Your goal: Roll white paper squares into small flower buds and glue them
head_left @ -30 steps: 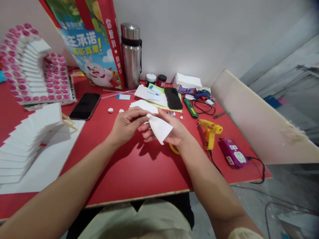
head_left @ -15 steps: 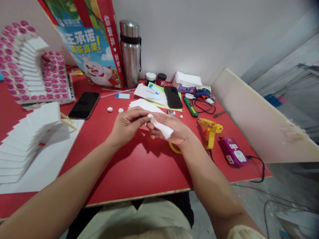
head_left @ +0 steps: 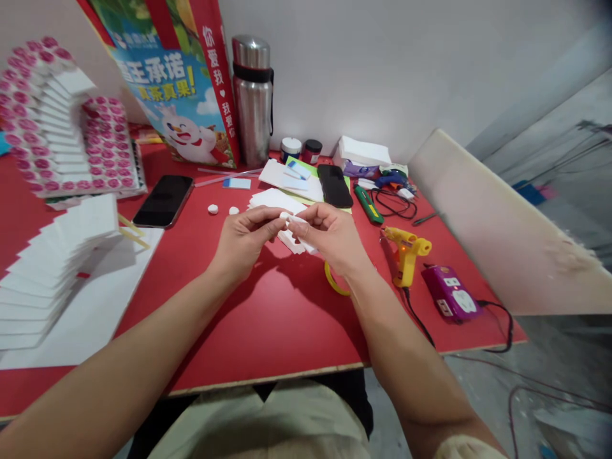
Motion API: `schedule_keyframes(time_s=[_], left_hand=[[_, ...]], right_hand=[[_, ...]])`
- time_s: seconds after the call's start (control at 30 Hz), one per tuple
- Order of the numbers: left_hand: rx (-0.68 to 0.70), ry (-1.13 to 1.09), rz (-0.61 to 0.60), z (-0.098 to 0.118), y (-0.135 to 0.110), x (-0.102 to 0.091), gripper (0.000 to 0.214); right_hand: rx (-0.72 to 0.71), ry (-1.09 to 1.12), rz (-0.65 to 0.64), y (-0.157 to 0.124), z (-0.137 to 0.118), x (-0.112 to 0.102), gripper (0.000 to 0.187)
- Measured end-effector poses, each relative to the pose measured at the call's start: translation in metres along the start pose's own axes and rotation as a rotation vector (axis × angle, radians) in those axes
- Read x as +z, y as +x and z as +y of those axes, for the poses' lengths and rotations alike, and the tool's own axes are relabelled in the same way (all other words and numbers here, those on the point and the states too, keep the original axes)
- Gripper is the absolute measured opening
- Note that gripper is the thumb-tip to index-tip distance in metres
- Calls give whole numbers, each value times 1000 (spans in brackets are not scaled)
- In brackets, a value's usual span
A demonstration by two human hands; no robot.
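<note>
Over the middle of the red table, my left hand (head_left: 245, 241) pinches one end of a white paper strip (head_left: 287, 217) between thumb and fingertips. The end looks rolled into a small coil. My right hand (head_left: 329, 234) is closed on the same strip from the other side, thumb on top. My fingers hide part of the strip. Behind and below the hands lies a stack of white paper sheets (head_left: 270, 199). Two small white paper rolls (head_left: 213, 209) rest left of the stack. A yellow loop (head_left: 336, 280) shows beside my right wrist.
On the right are a yellow glue gun (head_left: 405, 252), a purple power socket box (head_left: 450, 293) and a green tool (head_left: 368, 205). A phone (head_left: 163, 201) and fanned white folded pieces (head_left: 52, 268) lie left. A steel flask (head_left: 252, 105) and printed bag (head_left: 176, 83) stand behind.
My right hand has turned over, its thumb now on top of the strip. The strip's loose end no longer lies across my right palm. My left hand keeps its pinch.
</note>
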State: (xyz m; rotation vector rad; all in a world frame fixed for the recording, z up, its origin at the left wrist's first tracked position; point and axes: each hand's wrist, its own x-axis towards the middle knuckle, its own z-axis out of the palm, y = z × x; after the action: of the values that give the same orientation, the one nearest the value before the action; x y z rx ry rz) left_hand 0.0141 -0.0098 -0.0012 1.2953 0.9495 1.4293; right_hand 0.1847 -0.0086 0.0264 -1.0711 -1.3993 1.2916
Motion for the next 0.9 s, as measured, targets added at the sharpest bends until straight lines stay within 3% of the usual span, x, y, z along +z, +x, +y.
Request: schedule_keyframes(time_s=[0.3,0.5,0.67,0.77,0.83,0.9], left_hand=[[64,-11,140,-1,-7,14,10],[270,97,236,-6,-10,16,13],[419,223,156,-9,-16,16,24],[331,157,103,-5,-15,12,21],[189,63,75,-1,-11,7,16],[34,-21,-35,2,-5,0,15]], right_hand=[[-408,-518,348,-10,11,21,19],[-432,-490,266,-13,11,26,18],[-438,-445,319,-14,9,22,19],[-395,-406,251,-13,5,14,17],[-350,-348,152,-11,2,6,17],[-309,-280,55,-7,1,-1,17]])
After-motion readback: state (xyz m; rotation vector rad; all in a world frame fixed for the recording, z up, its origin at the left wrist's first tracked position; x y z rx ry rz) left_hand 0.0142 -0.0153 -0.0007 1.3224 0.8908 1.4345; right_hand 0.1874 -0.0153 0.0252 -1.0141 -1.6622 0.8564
